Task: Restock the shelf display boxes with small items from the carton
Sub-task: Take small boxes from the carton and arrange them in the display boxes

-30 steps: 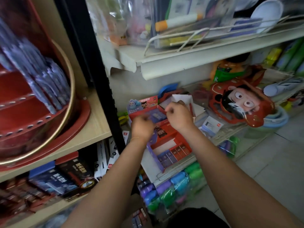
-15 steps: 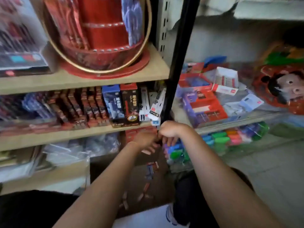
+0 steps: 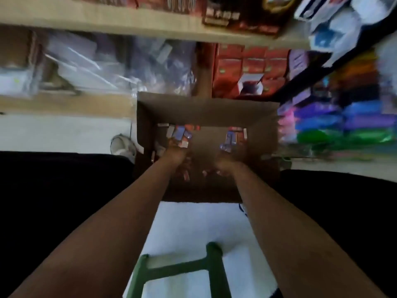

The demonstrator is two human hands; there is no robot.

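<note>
Down in the cardboard carton (image 3: pixel 206 112) now, my left hand (image 3: pixel 174 151) and right hand (image 3: pixel 227 160) low inside among small packets (image 3: pixel 179 134); blur hides my finger positions. Probably light, slick little packs — best scooped by their flat sides, several together.

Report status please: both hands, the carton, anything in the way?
Both hands down in the carton; left hand and right hand among the small packets, grip blurred. Nothing blocking.
</note>
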